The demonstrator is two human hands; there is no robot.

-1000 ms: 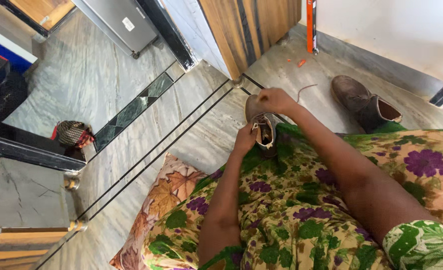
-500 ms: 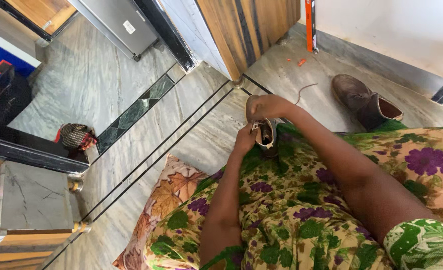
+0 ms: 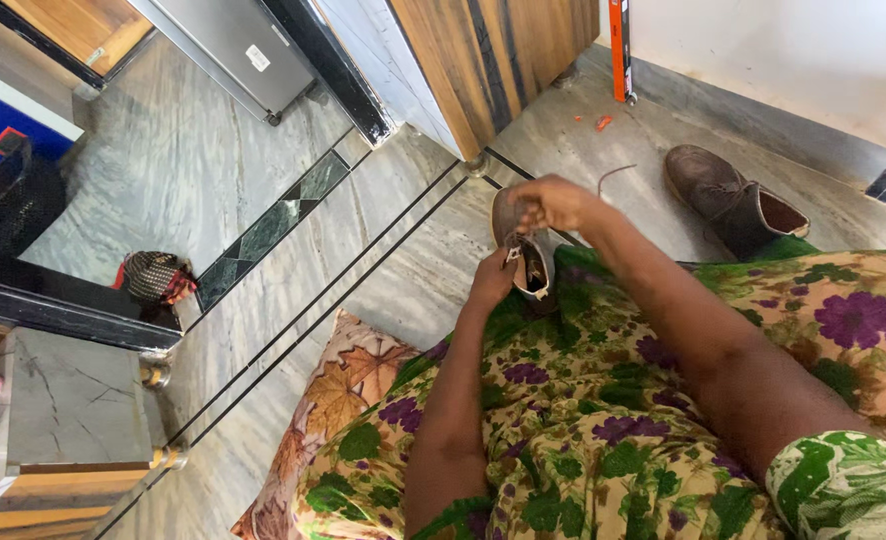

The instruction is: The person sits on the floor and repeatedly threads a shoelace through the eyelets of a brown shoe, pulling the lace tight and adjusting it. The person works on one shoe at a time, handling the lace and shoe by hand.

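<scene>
Hands grip worn brown leather boot over floral fabric.

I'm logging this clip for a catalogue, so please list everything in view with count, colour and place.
Held boot: 1, brown, on the lap, between both hands.
Second boot: 1, brown, on the floor at right.
Cushion: 1, leaf-patterned, under the legs.
Woven cap: 1, dark, on the floor at left.
Orange bar: 1, upright by the wall.
Wooden door: 1, brown, top centre.
Floral garment: 1, green and purple, over the lap.
Left hand: on the held boot's side.
Right hand: on its top.
</scene>
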